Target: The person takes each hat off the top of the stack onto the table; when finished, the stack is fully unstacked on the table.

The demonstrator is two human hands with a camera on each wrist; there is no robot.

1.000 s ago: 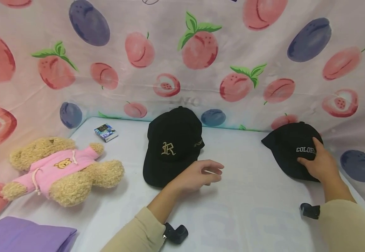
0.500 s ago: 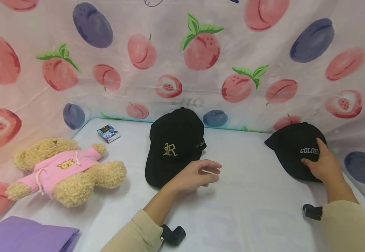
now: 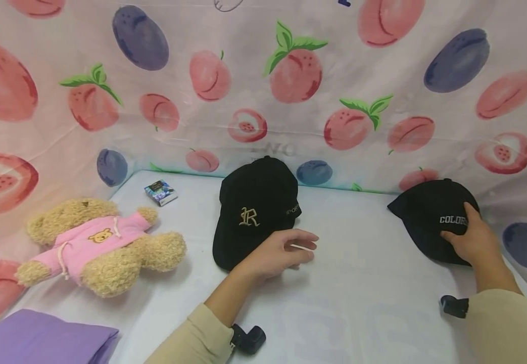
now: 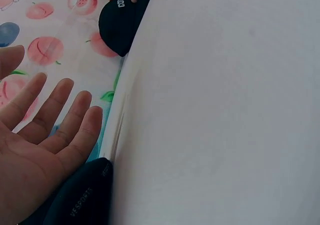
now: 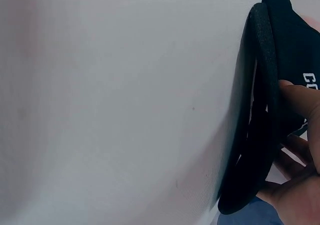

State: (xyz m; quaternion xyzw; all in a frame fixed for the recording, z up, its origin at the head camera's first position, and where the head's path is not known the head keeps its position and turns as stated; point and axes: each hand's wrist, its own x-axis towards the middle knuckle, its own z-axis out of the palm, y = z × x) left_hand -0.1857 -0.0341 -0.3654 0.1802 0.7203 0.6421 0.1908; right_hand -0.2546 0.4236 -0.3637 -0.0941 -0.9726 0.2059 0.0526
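Note:
At the right of the head view, my right hand (image 3: 477, 237) grips a black baseball cap (image 3: 431, 227) with white lettering that starts COLOR. Its thumb lies on the cap's front in the right wrist view, where the curved brim (image 5: 265, 50) stands along the white surface and the other fingers (image 5: 295, 160) sit at the side. My left hand (image 3: 279, 255) hovers with loosely bent fingers, holding nothing. Behind it, a second black cap (image 3: 258, 202) bears a gold letter R, and the wrist overlaps its brim in the head view. The left wrist view shows the spread left fingers (image 4: 82, 135) beside this cap's lettered side.
A teddy bear (image 3: 104, 247) in a pink top lies on the left of the white table (image 3: 358, 303). Behind it is a small blue patterned box (image 3: 160, 193). Folded purple cloth (image 3: 45, 338) occupies the front left corner. A fruit-print curtain (image 3: 245, 76) closes off the back and sides.
The scene has slid slightly rightward in the head view. My left hand has drifted a little left relative to the R cap. The right hand keeps its hold on the other cap.

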